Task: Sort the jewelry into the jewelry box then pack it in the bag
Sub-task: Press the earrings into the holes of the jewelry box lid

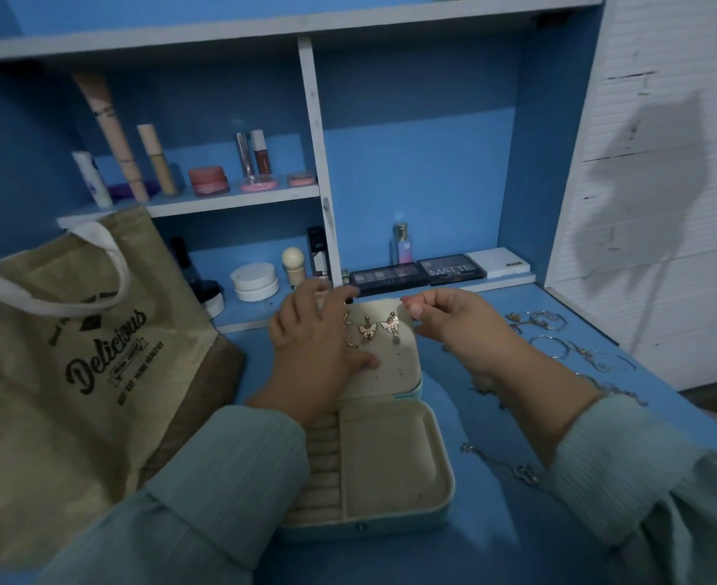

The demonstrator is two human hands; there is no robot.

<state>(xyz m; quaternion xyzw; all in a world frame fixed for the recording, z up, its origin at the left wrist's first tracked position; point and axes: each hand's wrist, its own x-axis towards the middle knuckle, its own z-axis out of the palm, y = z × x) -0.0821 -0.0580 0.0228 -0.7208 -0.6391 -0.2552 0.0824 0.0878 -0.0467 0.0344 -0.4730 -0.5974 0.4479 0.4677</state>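
My left hand (319, 344) lies flat bracing the jewelry box (390, 466) lid while my right hand (454, 327) pinches its far corner; I'd steady it before hooking another earring beside the butterfly earrings (378, 327).

Dim, bluish light; wide-angle bending at edges, soft blur, dark shadow on the white wall (652, 171).

Blue desk top (496, 555) with a blue-backed, white-edged shelf unit (312, 133) along its far edge.

Middle shelf, left bay: tall beige tube (110, 133) leaning, shorter beige tube (158, 160), small white bottle (93, 179) at left end, pink round jar (208, 180), two slim lip-product tubes (252, 156).

Lowest ledge: two stacked white round jars (254, 281), cream round-headed applicator (293, 266). Right bay: clear perfume bottle (401, 244), long dark eyeshadow palette (386, 277), black palette marked "MATTE" (451, 270), flat white box (499, 263) at right end.
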